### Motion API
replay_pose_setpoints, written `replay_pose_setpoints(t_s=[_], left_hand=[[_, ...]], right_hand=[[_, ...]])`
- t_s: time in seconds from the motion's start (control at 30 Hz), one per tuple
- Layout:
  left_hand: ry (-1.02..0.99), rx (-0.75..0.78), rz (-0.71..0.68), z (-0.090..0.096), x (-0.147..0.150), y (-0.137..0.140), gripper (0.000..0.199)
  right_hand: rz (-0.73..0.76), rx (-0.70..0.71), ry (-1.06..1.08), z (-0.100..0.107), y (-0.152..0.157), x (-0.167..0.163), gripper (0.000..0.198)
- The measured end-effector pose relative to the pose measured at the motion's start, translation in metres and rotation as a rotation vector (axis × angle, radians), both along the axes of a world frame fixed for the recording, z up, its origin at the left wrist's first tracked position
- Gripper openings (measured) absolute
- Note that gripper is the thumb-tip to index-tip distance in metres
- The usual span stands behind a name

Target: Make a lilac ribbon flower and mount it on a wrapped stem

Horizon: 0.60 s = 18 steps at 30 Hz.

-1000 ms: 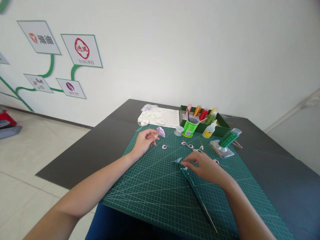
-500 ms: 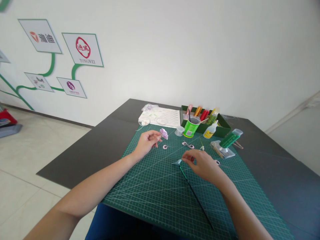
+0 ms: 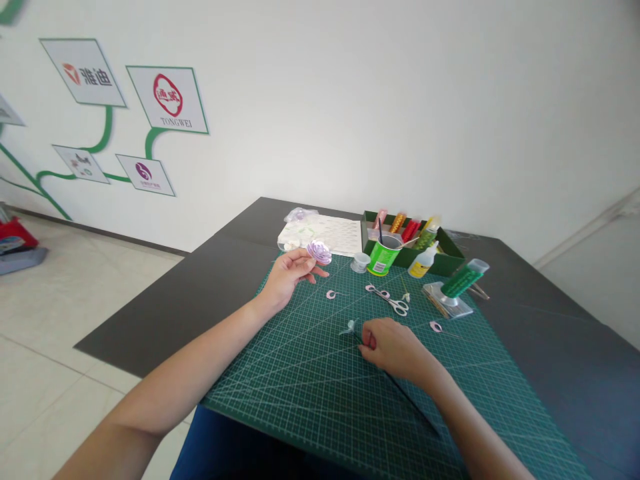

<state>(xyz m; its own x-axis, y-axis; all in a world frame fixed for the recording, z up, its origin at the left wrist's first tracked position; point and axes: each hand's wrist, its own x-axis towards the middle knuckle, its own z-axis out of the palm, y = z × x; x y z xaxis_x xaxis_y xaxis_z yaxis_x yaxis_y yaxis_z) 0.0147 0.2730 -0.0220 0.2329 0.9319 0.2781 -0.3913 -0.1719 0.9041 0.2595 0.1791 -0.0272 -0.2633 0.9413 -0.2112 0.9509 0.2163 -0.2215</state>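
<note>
My left hand [image 3: 287, 277] is raised over the mat's far left part, pinching a light purple layered flower [image 3: 319, 252] between thumb and fingers. My right hand [image 3: 395, 347] is low over the middle of the mat, its fingers closed around the upper part of a thin dark stem [image 3: 413, 403]. A pale blue piece [image 3: 351, 326] is at the stem's top end, just left of my fingers. The stem slants down toward the near right, partly hidden by the hand. White-handled scissors [image 3: 399, 307] lie beyond my right hand.
A green cutting mat [image 3: 300, 373] covers much of the dark table [image 3: 165, 320]. Small pink rings with wires, one of them a ring [image 3: 436, 327] at right, lie on it. Behind stand a green can [image 3: 381, 260], glue bottle [image 3: 423, 262], green box [image 3: 450, 260] and tape dispenser [image 3: 453, 297].
My left hand has turned, so the flower shows more of its face and is slightly farther left and higher. My right hand has moved from the pale blue piece down onto the stem, uncovering the scissors.
</note>
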Motion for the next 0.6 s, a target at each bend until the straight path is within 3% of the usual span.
replay_pose_setpoints(t_s=[0.33, 0.6], left_hand=[[-0.124, 0.040, -0.112, 0.022, -0.010, -0.005, 0.035], [-0.232, 0.075, -0.068, 0.037, -0.030, -0.004, 0.029]], right_hand=[[-0.039, 0.076, 0.140, -0.007, 0.004, -0.005, 0.012], [-0.090, 0.184, 0.361, -0.011, 0.012, 0.006, 0.018]])
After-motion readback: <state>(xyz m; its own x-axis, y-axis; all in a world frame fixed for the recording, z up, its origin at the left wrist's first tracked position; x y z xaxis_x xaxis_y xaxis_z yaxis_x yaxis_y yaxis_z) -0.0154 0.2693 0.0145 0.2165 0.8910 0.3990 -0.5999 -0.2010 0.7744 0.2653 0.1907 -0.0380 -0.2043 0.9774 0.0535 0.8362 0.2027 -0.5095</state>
